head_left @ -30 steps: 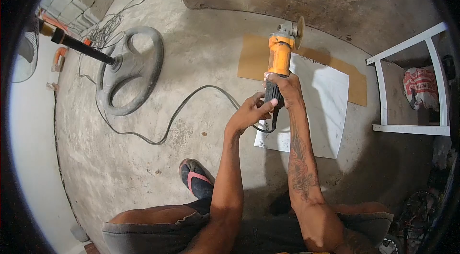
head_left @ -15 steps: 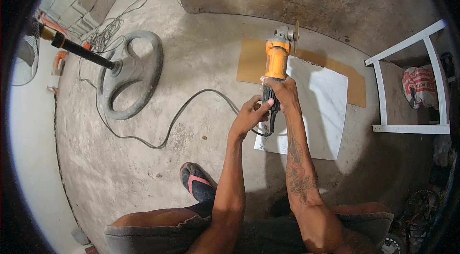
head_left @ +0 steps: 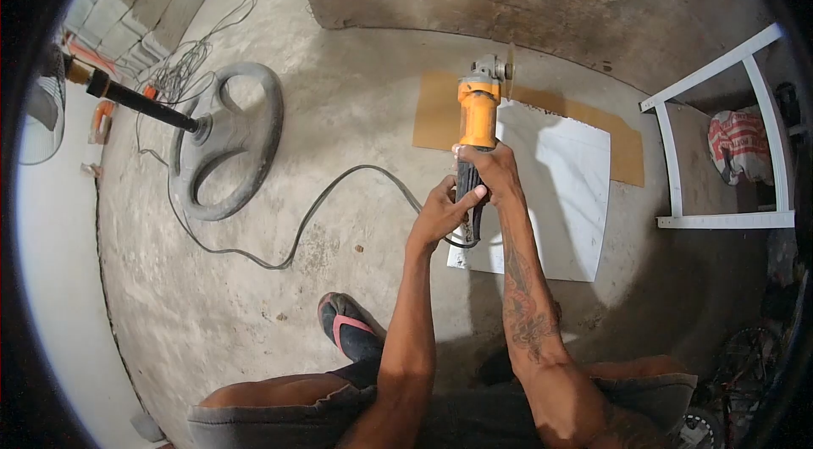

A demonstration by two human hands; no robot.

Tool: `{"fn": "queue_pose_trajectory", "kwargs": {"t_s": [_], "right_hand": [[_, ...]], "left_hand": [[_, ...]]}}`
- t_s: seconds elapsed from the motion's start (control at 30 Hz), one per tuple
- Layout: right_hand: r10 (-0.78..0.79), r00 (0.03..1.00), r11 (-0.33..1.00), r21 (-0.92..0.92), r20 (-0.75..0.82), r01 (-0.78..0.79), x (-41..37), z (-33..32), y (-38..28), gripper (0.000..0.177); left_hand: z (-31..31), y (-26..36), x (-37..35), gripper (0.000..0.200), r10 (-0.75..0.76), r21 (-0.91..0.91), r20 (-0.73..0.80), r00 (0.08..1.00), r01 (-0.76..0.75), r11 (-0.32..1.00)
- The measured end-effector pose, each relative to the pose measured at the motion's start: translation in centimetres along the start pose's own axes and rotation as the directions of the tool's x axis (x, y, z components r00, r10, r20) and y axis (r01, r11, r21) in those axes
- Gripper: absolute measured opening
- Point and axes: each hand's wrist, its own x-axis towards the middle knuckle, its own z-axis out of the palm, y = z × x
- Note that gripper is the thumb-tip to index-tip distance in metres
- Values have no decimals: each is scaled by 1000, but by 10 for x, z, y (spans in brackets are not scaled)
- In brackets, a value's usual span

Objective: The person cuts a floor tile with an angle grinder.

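While pointing a thin round disc (head_left: 510, 72), blurred, perhaps spinning, well beyond the fingertips, gripping the orange-bodied angle grinder (head_left: 479, 117) two-handed: clamped round its ribbed black handle (head_left: 466, 181) with right hand (head_left: 500, 171) fingers, closed behind with left hand (head_left: 442, 212) thumb and fingers. Could twist from a slackened grip; could jerk from a snag in the black rubbery cord (head_left: 313, 212), looping left of the fingers; could score the white sheet (head_left: 586, 163), below and right of them, from dipping low.
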Motion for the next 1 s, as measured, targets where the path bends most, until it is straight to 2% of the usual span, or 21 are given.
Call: {"fn": "queue_pose_trajectory", "kwargs": {"t_s": [0.17, 0.27, 0.37, 0.5, 0.63, 0.77, 0.87, 1.0], "right_hand": [[7, 1000, 1000, 28, 11, -8, 2, 0, 6, 34], [7, 999, 998, 56, 35, -9, 2, 1, 5, 36], [4, 998, 997, 82, 58, -9, 4, 0, 9, 39], [3, 999, 998, 61, 53, -6, 3, 0, 8, 39], [3, 999, 999, -45, 45, -1, 7, -1, 11, 39], [-7, 1000, 1000, 8, 29, 6, 4, -1, 11, 38], [-7, 999, 999, 42, 43, 5, 3, -3, 15, 48], [7, 1000, 1000, -16, 21, -7, 10, -7, 30, 48]], "left_hand": [[5, -2, 1, 56, 69, -12, -8, 998, -69, 998], [3, -4, 2, 54, 31, 57, 7, 999, -32, 998], [3, -6, 2, 52, 63, 68, 9, 998, -64, 996], [3, 3, -2, 50, 72, 140, 20, 997, -74, 987], [4, 2, -2, 49, 137, 160, 37, 990, -141, 977], [-1, -2, 2, 52, 112, 214, 59, 992, -122, 969], [5, -3, 1, 49, 176, 226, 34, 984, -179, 958], [8, -6, 2, 50, 227, 235, 57, 972, -234, 943]]}}
